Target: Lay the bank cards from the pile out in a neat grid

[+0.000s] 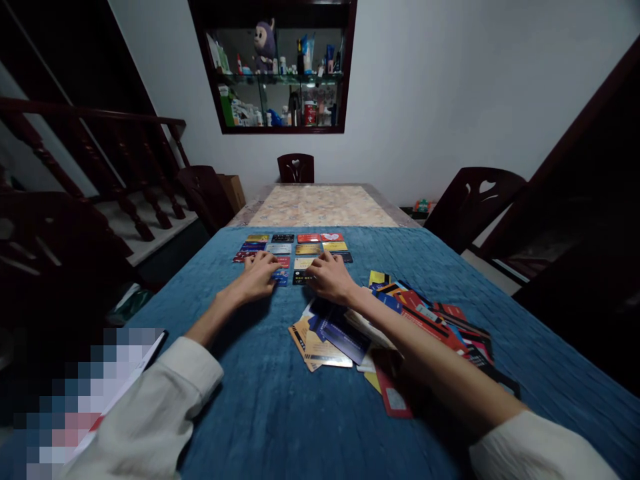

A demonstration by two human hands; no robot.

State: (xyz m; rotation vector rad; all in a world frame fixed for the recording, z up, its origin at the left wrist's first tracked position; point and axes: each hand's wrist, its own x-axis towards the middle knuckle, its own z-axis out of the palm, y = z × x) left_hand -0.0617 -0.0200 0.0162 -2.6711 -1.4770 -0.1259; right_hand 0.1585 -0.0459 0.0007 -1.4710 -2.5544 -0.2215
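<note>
Small plastic cards lie in rows on the blue cloth [240, 413]. My left hand [257, 275] is at the near left of these rows, fingers curled down on a blue card [281, 278] that it partly covers. Just right of it, my right hand [329, 275] has its fingers bent together at the edge of a black card [300, 277] with gold print. A cream card [302, 264] and a red card [283, 262] lie right behind these two. Under and beside my right forearm spreads a loose pile of mixed cards [425, 323]; my arm hides part of it.
Beyond the cloth, the patterned tabletop [325, 205] shows. Dark wooden chairs stand at the far end [296, 169], the left [205, 193] and the right [473, 207]. A pixelated white object [120, 373] lies at the left edge. A wall cabinet [283, 130] holds a plush toy and bottles.
</note>
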